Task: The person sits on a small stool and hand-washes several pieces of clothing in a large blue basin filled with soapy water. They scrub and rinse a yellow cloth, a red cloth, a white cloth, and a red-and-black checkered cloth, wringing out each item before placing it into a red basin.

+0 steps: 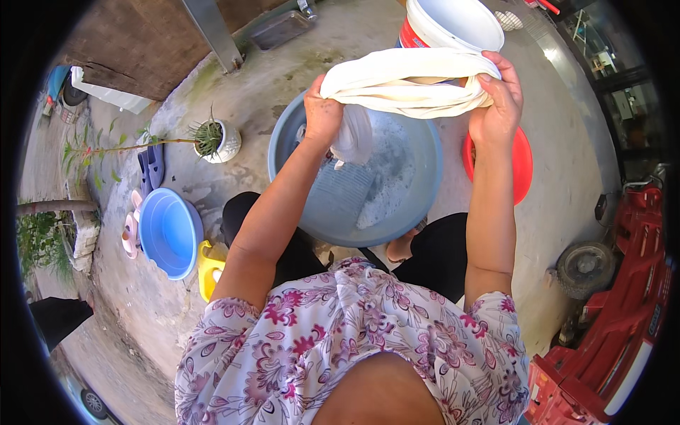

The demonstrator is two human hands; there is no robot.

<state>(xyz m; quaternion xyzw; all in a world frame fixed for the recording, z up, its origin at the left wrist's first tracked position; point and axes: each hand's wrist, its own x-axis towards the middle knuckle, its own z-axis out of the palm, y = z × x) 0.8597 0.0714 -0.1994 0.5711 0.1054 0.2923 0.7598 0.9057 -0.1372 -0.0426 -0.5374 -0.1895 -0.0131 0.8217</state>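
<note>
A cream-coloured cloth (404,79) is stretched between my two hands, gathered into a loose loop with folds along it. My left hand (323,114) grips its left end, and my right hand (499,101) pinches the right end between thumb and fingers. Below the cloth stands a large blue-grey basin (313,210) of sudsy water (390,159). A ribbed washboard (342,186) lies in the basin. Near my left hand a whitish wet cloth (353,138) hangs or rests over the basin; I cannot tell which.
Beyond my hands stands a white bucket (462,21); a red basin (520,164) is beside my right forearm. To the left are a blue basin (167,234), a yellow plastic stool (208,271), slippers (154,164) and a potted plant (226,141). A red vehicle (611,297) borders the right.
</note>
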